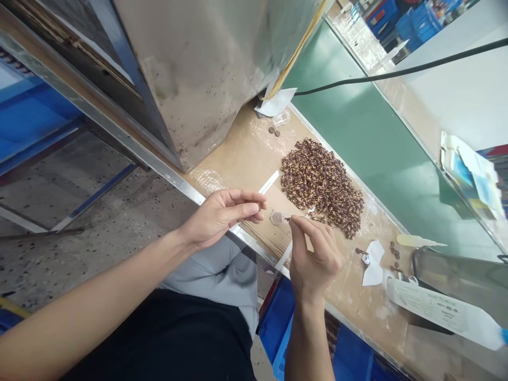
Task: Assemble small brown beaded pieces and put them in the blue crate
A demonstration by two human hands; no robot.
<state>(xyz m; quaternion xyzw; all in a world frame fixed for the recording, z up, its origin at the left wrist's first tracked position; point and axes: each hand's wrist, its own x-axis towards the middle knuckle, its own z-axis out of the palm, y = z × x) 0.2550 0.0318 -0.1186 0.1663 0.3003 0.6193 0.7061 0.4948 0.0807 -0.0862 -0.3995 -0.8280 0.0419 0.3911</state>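
Note:
My left hand (222,214) is closed in a pinch round a thin white strip (268,183) that sticks out past the fingertips over the brown bench top (242,153). My right hand (315,254) is closed, pinching a tiny dark part (287,218) at its fingertips, right beside a small clear round cap (276,217) lying on the bench. Just beyond both hands lies a large heap of small brown and gold parts (321,185).
A big grey metal box (214,69) stands at the back left. A green belt (369,143) runs along the far side under a black cable (397,70). White paper scraps (373,264), loose dark parts, a glue bottle (448,312) and a blue crate (278,323) sit to the right and below.

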